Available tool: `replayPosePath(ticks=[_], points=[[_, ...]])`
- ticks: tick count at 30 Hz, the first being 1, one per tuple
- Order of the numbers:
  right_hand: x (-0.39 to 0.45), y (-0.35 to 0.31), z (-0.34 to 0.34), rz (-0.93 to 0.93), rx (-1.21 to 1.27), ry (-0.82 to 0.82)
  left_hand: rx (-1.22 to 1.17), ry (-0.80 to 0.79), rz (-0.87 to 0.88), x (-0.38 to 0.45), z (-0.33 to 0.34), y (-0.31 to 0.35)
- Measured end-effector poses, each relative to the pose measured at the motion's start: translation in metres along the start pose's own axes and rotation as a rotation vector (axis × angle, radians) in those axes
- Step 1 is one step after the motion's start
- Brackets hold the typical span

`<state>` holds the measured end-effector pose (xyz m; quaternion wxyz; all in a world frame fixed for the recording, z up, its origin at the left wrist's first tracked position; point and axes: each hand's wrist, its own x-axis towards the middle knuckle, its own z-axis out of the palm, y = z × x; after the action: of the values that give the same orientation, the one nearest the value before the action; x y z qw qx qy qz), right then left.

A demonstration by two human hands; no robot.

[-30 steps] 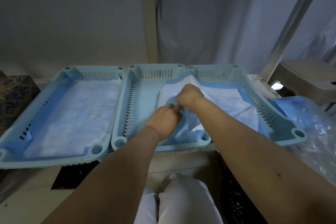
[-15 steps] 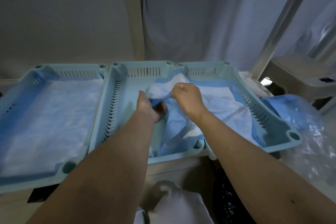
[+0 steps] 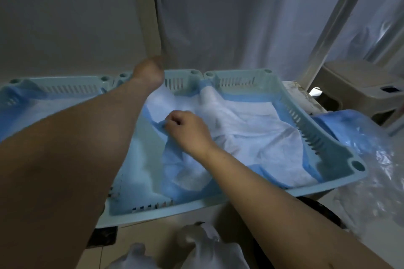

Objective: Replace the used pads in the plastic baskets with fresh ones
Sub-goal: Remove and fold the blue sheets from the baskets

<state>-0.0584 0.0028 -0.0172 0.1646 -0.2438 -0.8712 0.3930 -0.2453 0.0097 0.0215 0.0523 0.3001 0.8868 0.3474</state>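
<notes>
Three light blue plastic baskets stand side by side. A white pad with a blue border (image 3: 244,129) lies crumpled across the middle basket (image 3: 153,214) and the right basket (image 3: 341,159). My left hand (image 3: 148,72) is raised at the middle basket's far rim and holds a lifted corner of this pad; its fingers are hidden behind the hand. My right hand (image 3: 185,129) pinches the pad's blue edge over the middle basket. The left basket (image 3: 65,86) holds a flat pad, mostly hidden by my left forearm.
A clear plastic bag with blue pads (image 3: 354,135) lies right of the baskets, in front of a beige plastic stool (image 3: 358,85). A white bag (image 3: 207,249) sits below the table's front edge. A grey curtain and a slanted metal pole (image 3: 334,19) stand behind.
My left hand has moved up and away to the far rim, drawing a pad corner with it and spreading the pad. My right hand shifted slightly toward me. The camera came closer.
</notes>
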Motion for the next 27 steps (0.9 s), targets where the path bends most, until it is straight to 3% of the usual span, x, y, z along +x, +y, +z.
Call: replayPosePath(ticks=[3, 5, 8, 11, 15, 18, 21, 25, 27], points=[[-0.005, -0.008, 0.018, 0.071, 0.039, -0.196, -0.177, -0.117, -0.225, -0.012, 0.012, -0.018], [-0.009, -0.009, 0.023, 0.123, 0.109, -0.235, -0.244, -0.164, -0.336, -0.026, 0.022, -0.037], [0.000, -0.005, 0.027, 0.285, 0.172, -0.193, -0.113, -0.128, -0.348, -0.037, 0.025, -0.050], [0.009, 0.003, 0.029, 0.608, 0.535, -0.098, 0.029, -0.014, -0.276, -0.058, 0.017, -0.041], [0.012, 0.008, 0.019, 0.815, 0.812, -0.009, 0.088, 0.134, -0.281, -0.090, 0.013, -0.025], [0.005, 0.006, 0.010, 0.837, 0.923, -0.004, 0.054, 0.123, -0.350, -0.114, 0.017, -0.018], [-0.004, 0.005, 0.002, 0.835, 0.985, 0.003, -0.004, -0.007, -0.251, -0.135, 0.025, -0.016], [-0.008, 0.000, -0.010, 0.822, 1.053, 0.055, -0.355, -0.138, -0.179, -0.172, 0.025, -0.001], [-0.012, 0.004, -0.016, 0.847, 1.033, 0.056, -0.408, -0.188, -0.152, -0.184, 0.023, 0.006]])
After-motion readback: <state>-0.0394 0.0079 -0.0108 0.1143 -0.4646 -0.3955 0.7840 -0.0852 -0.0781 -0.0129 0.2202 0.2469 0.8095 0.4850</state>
